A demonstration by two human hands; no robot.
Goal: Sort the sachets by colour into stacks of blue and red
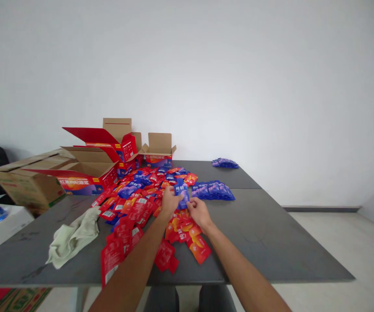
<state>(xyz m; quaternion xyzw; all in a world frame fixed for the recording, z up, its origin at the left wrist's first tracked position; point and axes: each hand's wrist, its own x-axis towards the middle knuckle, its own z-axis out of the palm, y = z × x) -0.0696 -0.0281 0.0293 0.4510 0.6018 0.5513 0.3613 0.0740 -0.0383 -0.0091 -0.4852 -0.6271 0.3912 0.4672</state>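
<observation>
A blue pouch (182, 190) with white lettering is held upright between my hands over the pile. My left hand (170, 200) grips its left side, thumb across the front. At its lower right edge, the fingers of my right hand (198, 211) pinch the pouch. Red and orange pouches (183, 227) lie just below my hands. To the left spreads a heap of mixed red pouches (138, 208) and blue pouches (130, 188). An overlapping row of blue pouches (213, 190) lies to the right of my hands.
Another stack of blue pouches (225, 163) sits at the table's far edge. Open red boxes (86, 182) and a smaller open box (158, 159) stand at the back left. A pale cloth (75, 238) lies on the dark table (271, 247). Brown cartons (34, 184) stand beyond its left edge.
</observation>
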